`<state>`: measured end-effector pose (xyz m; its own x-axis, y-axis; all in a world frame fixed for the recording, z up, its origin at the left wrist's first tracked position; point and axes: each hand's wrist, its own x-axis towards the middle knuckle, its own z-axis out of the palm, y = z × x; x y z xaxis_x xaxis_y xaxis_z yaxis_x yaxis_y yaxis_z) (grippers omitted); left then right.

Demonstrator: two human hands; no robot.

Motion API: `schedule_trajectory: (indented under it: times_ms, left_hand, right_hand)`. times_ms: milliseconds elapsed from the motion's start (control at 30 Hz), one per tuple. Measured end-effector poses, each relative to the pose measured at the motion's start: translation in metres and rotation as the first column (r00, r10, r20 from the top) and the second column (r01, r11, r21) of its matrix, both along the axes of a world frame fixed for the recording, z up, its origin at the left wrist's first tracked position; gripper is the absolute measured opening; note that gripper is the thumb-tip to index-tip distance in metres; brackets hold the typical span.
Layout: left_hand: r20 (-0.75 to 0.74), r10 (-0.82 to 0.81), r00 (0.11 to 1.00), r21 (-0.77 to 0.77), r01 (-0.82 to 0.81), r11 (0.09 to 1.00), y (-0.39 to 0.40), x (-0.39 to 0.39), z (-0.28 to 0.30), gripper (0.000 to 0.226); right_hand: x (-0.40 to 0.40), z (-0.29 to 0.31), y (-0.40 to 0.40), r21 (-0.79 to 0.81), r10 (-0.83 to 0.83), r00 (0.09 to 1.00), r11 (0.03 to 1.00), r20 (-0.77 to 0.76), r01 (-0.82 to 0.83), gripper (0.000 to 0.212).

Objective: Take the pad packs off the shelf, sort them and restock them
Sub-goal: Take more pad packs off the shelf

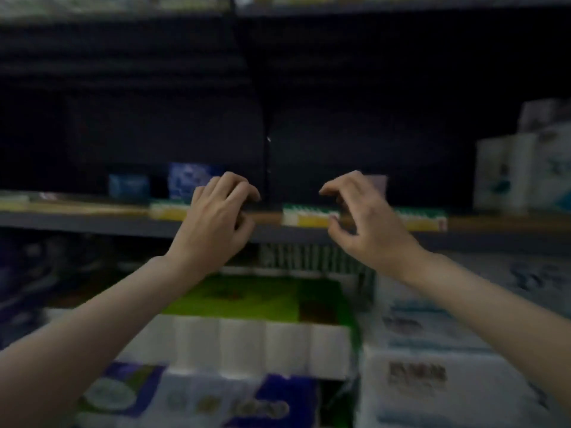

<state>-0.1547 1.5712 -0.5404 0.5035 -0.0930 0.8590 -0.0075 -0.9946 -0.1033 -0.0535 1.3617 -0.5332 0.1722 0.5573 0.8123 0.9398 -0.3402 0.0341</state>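
Note:
The view is blurred. My left hand (219, 211) and my right hand (364, 217) hover side by side in front of the middle shelf (92, 225). Their fingers are loosely curled and hold nothing. Two blue pad packs (128, 185) (188, 180) stand toward the back of the shelf, left of my left hand. A pale purple pack (378, 182) shows just behind my right hand's fingers, partly hidden. Most of the dark shelf bay behind the hands holds nothing I can make out.
Green and yellow price tags (306, 216) line the shelf edge. White boxes (522, 174) stand at the shelf's right end. Below, a green-wrapped roll pack (256, 322) and white tissue packs (432, 359) are stacked close to my forearms.

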Motion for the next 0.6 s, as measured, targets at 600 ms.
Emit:
schedule_trajectory:
  times_ms: [600]
  left_hand:
    - [-0.09,0.324,0.942,-0.413,-0.331,0.848,0.261,-0.002,0.067,0.033]
  right_hand:
    - [0.065,0.093,0.323,-0.504,-0.25,0.951,0.854,-0.184,0.127,0.076]
